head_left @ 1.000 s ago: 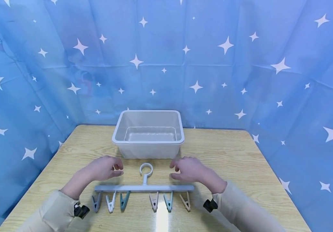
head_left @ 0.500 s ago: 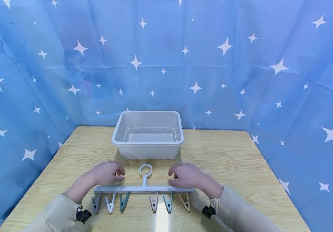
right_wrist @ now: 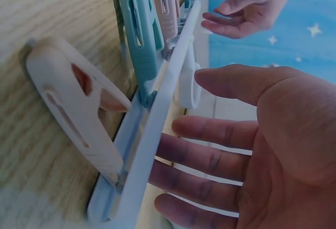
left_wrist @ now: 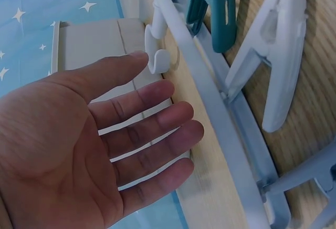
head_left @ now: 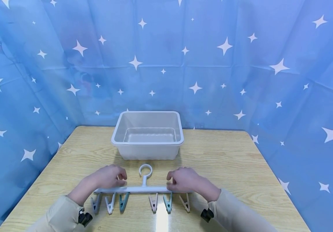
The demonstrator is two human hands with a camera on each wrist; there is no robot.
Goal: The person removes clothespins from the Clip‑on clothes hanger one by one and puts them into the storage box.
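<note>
A white clip hanger (head_left: pixel 146 189) lies on the table with its round hook (head_left: pixel 151 170) pointing away. Several clothes pegs hang from the near side of its bar, among them a white peg (head_left: pixel 110 203), a dark teal peg (head_left: pixel 123 202), a pink peg (head_left: pixel 153 203) and a beige peg (head_left: pixel 185 203). My left hand (head_left: pixel 109 177) hovers over the bar's left part, fingers relaxed, holding nothing. Over the right part is my right hand (head_left: pixel 185 180), its fingers loosely bent. In the right wrist view those fingers (right_wrist: pixel 205 158) are close beside the bar; contact is unclear.
Behind the hanger stands a light grey plastic bin (head_left: pixel 148 151) with nothing visible inside. The wooden table (head_left: pixel 227 158) reaches back to a blue curtain (head_left: pixel 166 80) with white stars, which also encloses both sides.
Both hands have come down toward me, from beyond the bar to over it, and slightly inward toward the hook. The hanger, pegs and bin stay put; the head view shifts a little.
</note>
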